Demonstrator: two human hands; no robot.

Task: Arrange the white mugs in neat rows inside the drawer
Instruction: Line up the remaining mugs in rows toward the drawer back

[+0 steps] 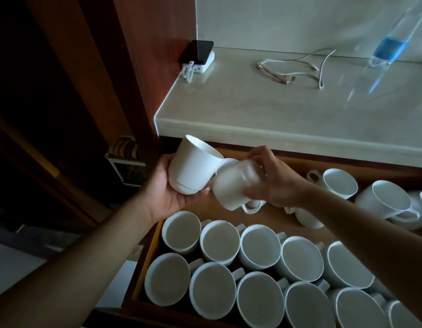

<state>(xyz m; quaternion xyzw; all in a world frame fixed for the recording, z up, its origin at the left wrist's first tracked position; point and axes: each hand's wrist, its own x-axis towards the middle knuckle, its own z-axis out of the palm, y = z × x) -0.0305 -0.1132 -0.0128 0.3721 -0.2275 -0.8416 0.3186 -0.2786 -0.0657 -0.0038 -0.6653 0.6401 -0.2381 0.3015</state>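
Above the drawer [150,253], left hand [167,189] and right hand [277,184] around mugs [193,163]; bottle label [392,49] blurred.

The bare left forearm comes up from the lower left corner; the left hand [167,188] is turned palm up, its fingers curled under the base of a tilted mug [193,165]. The bare right forearm reaches in from the right edge toward the left; the right hand [276,183] is palm down, fingers spread over a second mug [233,185] lying on its side, thumb beneath; the two hands are close together but apart.
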